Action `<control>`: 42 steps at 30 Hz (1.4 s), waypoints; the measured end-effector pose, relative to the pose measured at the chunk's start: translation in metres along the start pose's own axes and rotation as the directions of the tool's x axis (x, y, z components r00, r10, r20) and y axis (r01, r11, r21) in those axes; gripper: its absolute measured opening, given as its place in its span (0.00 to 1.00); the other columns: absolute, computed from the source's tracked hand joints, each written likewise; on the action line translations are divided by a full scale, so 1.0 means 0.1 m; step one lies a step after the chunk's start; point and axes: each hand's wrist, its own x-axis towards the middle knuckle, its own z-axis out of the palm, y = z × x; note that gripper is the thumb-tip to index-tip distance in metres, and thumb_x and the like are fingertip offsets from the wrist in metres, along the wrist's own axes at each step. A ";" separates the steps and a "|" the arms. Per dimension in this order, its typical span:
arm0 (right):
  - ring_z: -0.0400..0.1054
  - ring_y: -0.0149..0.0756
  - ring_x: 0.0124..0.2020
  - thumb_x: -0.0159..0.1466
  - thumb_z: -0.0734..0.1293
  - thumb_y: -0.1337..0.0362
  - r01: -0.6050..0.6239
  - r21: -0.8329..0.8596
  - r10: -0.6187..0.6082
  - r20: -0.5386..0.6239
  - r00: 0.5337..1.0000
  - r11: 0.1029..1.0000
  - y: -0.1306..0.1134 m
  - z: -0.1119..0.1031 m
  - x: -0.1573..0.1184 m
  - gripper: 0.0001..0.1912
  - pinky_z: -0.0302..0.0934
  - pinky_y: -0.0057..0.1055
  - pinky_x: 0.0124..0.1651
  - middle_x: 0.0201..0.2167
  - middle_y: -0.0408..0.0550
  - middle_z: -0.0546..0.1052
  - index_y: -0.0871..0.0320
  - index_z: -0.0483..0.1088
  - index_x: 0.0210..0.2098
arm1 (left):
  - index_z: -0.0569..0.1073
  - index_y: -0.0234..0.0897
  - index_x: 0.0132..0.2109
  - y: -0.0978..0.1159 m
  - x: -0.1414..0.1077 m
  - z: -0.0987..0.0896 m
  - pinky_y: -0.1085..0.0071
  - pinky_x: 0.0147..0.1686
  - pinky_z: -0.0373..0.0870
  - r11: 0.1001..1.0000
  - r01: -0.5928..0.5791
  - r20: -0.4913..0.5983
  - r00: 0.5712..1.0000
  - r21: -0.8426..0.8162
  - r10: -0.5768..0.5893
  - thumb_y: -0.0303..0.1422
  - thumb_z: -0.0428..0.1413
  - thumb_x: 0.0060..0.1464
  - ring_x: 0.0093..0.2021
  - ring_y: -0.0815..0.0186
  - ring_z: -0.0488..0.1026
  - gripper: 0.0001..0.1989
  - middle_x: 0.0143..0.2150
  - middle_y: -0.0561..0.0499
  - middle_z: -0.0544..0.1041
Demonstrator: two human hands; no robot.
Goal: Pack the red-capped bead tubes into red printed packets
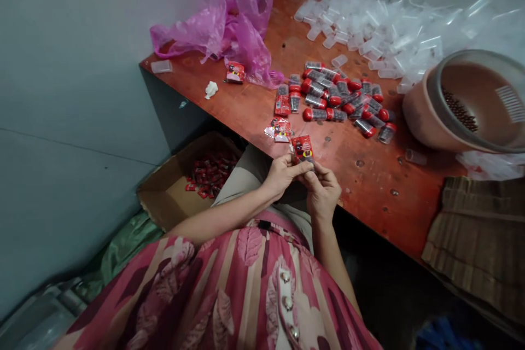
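At the table's near edge, my left hand (282, 174) and my right hand (323, 191) are closed on a small red printed packet (302, 146). My fingers pinch its lower end, where something dark shows; I cannot make out whether a tube is inside. Just beyond my left hand lie a few flat red printed packets (281, 130). Farther off, a clear tube in a red wrapper (282, 103) lies beside other tubes. A pile of small clear tubes with red caps and dark contents (334, 87) spreads across the middle of the table.
Clear empty tubes (369, 27) are heaped at the back right. A bucket holding a bowl (418, 98) with brown beads stands at right, near stacked cardboard (476, 240). Pink plastic bag (229, 27) lies back left. Below, a carton (164, 194) holds red packets.
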 end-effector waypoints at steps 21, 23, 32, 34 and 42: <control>0.67 0.25 0.18 0.52 0.72 0.60 -0.064 -0.200 0.126 0.312 0.942 0.978 -0.05 0.29 0.22 0.14 0.63 0.22 0.19 0.21 0.36 0.72 0.58 0.67 0.35 | 0.75 0.36 0.42 0.36 -0.44 -1.21 0.62 0.44 0.71 0.977 -0.081 -0.498 0.850 0.199 0.172 0.40 0.61 0.46 0.41 0.61 0.75 0.17 0.47 0.42 0.75; 0.66 0.25 0.17 0.53 0.71 0.59 -0.056 -0.220 0.123 0.300 0.946 0.974 -0.04 0.27 0.23 0.13 0.62 0.22 0.18 0.19 0.36 0.72 0.58 0.68 0.35 | 0.76 0.40 0.44 0.43 -0.25 -1.04 0.61 0.52 0.66 0.824 -0.221 -0.292 0.861 0.522 0.417 0.40 0.60 0.47 0.50 0.59 0.71 0.17 0.50 0.45 0.75; 0.66 0.25 0.18 0.55 0.70 0.57 -0.054 -0.282 0.142 0.302 0.943 0.958 -0.12 0.18 0.21 0.11 0.62 0.23 0.20 0.21 0.38 0.72 0.58 0.69 0.33 | 0.75 0.41 0.45 0.48 0.77 -0.59 0.51 0.63 0.38 0.064 -0.354 0.264 0.795 0.933 0.546 0.32 0.55 0.52 0.64 0.53 0.54 0.12 0.58 0.46 0.69; 0.66 0.25 0.18 0.55 0.69 0.57 -0.044 -0.299 0.137 0.300 0.944 0.953 -0.14 0.16 0.26 0.11 0.62 0.23 0.21 0.20 0.38 0.72 0.58 0.70 0.33 | 0.76 0.42 0.43 0.45 0.79 -0.62 0.51 0.63 0.38 0.046 -0.350 0.269 0.790 0.935 0.551 0.32 0.53 0.54 0.64 0.54 0.55 0.10 0.57 0.47 0.70; 0.71 0.31 0.36 0.52 0.71 0.58 0.037 -0.121 -0.005 0.259 0.966 0.992 -0.18 0.40 0.72 0.19 0.67 0.29 0.38 0.37 0.43 0.75 0.54 0.68 0.42 | 0.76 0.44 0.43 0.50 0.54 -0.48 0.53 0.64 0.41 0.258 -0.475 0.286 0.796 0.841 0.534 0.33 0.55 0.53 0.65 0.58 0.54 0.10 0.57 0.49 0.70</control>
